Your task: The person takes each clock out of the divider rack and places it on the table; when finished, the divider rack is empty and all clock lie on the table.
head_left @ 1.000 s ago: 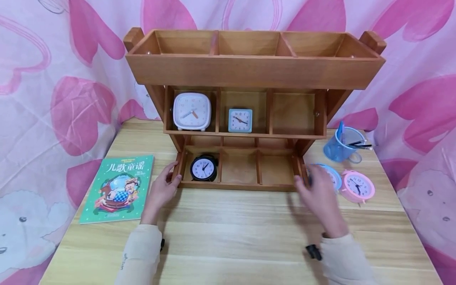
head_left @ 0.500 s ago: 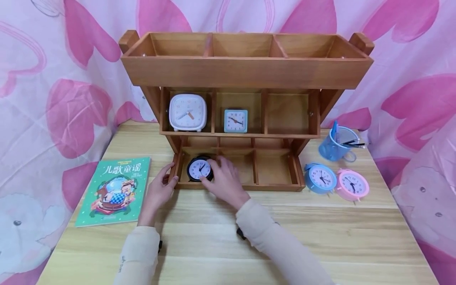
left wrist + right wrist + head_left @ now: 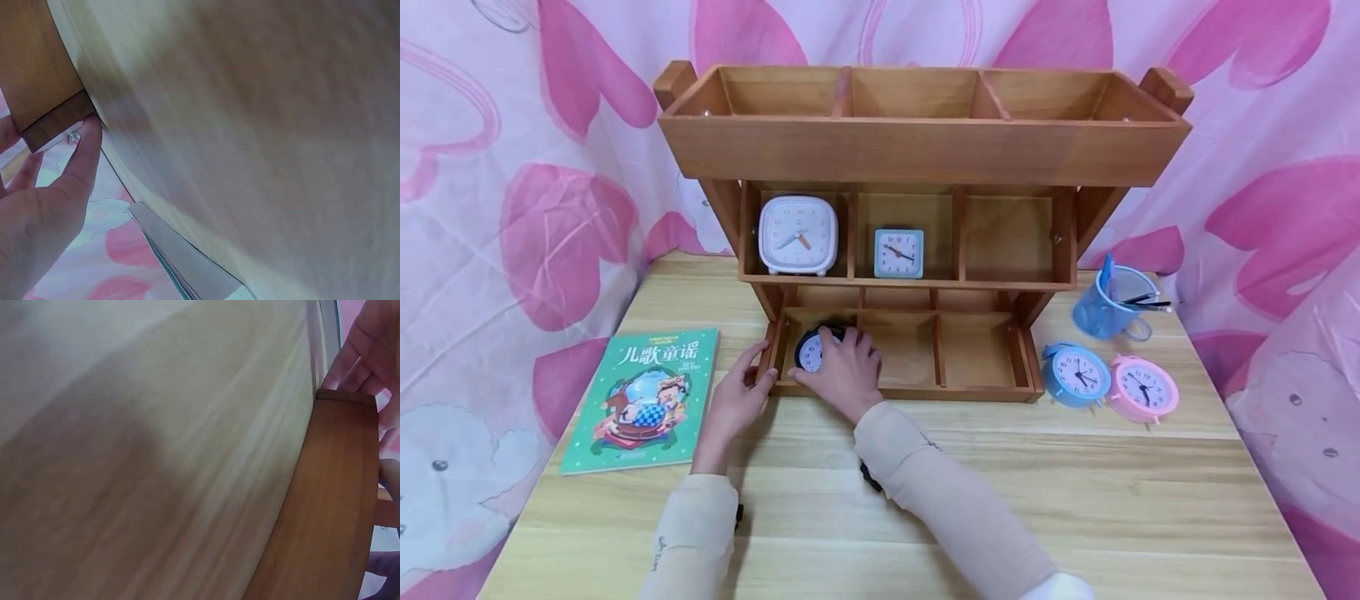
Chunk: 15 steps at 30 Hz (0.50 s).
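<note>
Since half a second ago my right hand [image 3: 844, 371] has slid left over the round black alarm clock [image 3: 812, 351], covering most of its white face. Fingers curl round the clock, grip closed on it, inside the bottom-left compartment of the brown wooden three-tier shelf [image 3: 925, 150]. My left hand [image 3: 739, 398] rests against the shelf's lower left corner, thumb pressed to the wood (the left wrist view shows it touching the edge), fingers relaxed. On the light wooden surface [image 3: 1075, 500], a green children's book [image 3: 642, 397] lies left; a round blue clock [image 3: 1075, 374] and a round pink clock [image 3: 1142, 388] sit right.
</note>
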Each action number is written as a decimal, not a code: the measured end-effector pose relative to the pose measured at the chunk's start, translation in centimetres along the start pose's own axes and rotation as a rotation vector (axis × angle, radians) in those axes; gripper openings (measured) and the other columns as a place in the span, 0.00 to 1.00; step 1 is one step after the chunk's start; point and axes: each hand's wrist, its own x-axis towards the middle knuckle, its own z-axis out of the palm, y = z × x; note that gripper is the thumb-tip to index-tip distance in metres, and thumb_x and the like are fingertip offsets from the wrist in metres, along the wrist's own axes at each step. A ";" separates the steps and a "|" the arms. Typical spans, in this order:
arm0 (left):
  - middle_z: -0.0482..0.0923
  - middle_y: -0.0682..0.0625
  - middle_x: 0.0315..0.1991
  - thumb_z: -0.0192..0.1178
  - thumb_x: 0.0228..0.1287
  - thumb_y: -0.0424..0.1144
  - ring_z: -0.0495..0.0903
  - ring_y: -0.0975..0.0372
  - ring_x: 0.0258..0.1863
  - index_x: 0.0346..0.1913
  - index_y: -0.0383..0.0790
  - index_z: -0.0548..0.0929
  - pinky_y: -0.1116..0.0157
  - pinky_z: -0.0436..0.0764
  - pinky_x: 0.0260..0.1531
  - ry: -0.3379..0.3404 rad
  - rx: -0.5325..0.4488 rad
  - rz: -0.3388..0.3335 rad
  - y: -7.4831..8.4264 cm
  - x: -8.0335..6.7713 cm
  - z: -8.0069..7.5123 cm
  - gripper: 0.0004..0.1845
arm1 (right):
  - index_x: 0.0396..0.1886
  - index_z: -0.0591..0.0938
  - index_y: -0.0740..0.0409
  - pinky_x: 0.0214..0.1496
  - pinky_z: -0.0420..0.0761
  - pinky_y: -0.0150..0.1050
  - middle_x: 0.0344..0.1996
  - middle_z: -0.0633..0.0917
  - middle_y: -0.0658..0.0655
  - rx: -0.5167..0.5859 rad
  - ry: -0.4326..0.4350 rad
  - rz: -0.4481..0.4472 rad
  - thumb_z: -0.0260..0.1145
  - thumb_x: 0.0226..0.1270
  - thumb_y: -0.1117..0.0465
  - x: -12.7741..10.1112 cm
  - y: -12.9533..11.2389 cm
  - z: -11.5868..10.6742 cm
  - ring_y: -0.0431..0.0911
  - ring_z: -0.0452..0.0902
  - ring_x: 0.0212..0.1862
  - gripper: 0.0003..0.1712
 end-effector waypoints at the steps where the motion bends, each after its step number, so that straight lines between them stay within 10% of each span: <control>1: 0.70 0.31 0.62 0.51 0.73 0.45 0.72 0.43 0.62 0.75 0.59 0.58 0.48 0.76 0.56 0.005 -0.001 0.007 0.0 0.0 0.0 0.30 | 0.67 0.71 0.45 0.51 0.73 0.60 0.56 0.72 0.67 -0.001 0.005 0.004 0.65 0.49 0.25 0.1 -0.1 0.0 0.63 0.68 0.55 0.49; 15: 0.73 0.32 0.60 0.52 0.73 0.46 0.73 0.44 0.60 0.74 0.61 0.59 0.49 0.76 0.56 0.018 -0.002 0.015 -0.3 0.2 0.1 0.29 | 0.64 0.71 0.51 0.49 0.72 0.64 0.56 0.70 0.69 0.014 0.083 0.006 0.69 0.45 0.33 0.5 -0.6 0.0 0.64 0.70 0.52 0.48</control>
